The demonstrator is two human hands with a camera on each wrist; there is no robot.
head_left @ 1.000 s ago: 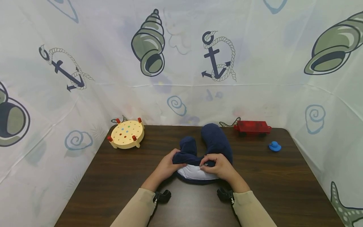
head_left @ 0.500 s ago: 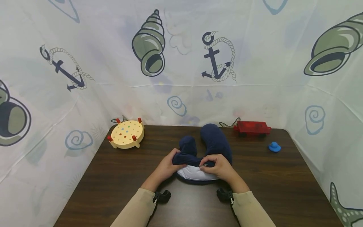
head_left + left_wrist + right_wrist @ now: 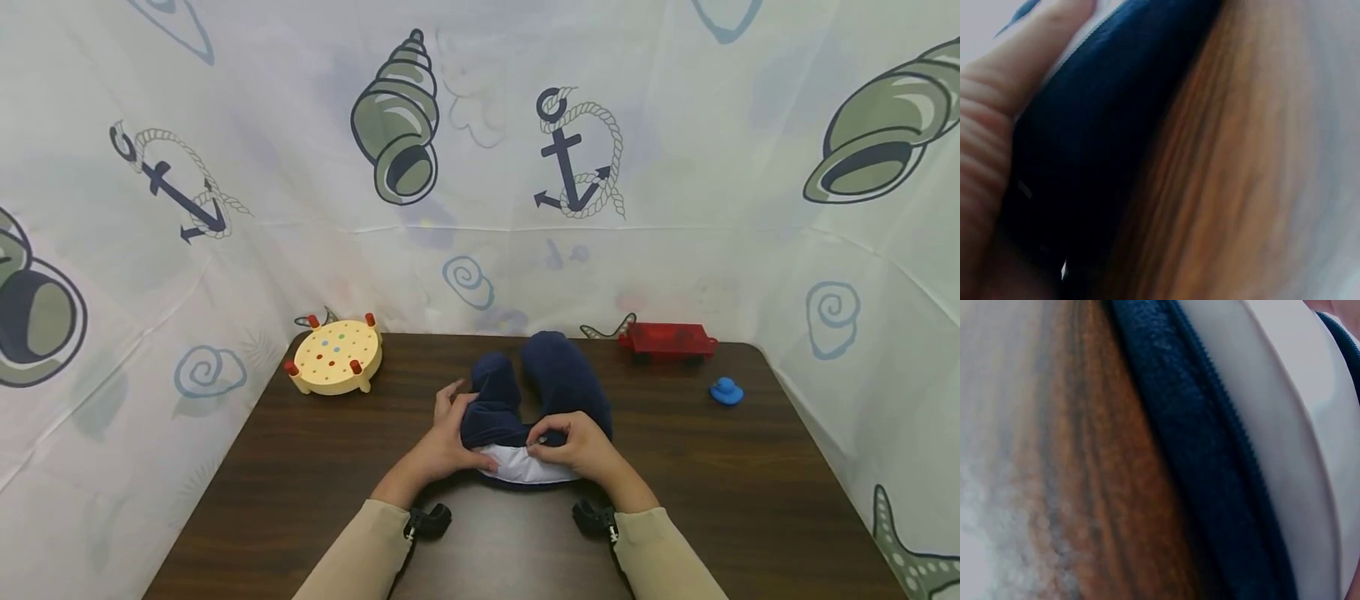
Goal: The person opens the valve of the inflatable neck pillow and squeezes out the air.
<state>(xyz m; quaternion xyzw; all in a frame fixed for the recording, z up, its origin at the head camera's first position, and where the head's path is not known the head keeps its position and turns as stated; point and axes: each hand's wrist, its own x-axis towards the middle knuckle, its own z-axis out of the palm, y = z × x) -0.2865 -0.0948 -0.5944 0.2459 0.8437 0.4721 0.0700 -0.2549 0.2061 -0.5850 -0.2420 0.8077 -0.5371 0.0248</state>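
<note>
A navy U-shaped neck pillow (image 3: 566, 375) lies on the table with its near side unzipped, showing a white inner cushion (image 3: 525, 467). My left hand (image 3: 442, 437) rests against the pillow's left side, fingers spread and thumb straight across the white part. In the left wrist view, that thumb (image 3: 1029, 56) lies along the navy cover. My right hand (image 3: 581, 450) pinches a small metallic zipper pull (image 3: 542, 440) at the opening's edge, between thumb and forefinger. Zipper teeth (image 3: 1235, 412) border the white cushion in the right wrist view, where most of the hand is out of frame.
A yellow round toy stool (image 3: 337, 357) with red pegs stands at the table's back left. At the back right are a red toy wagon (image 3: 667, 340) and a blue rubber duck (image 3: 726, 391). A printed curtain (image 3: 487, 183) surrounds the dark wooden table (image 3: 720, 483).
My left hand has loosened its grip on the cover and spread its fingers, the thumb moving down over the white part. The pillow's arms have shifted slightly left. My right hand keeps its pinch.
</note>
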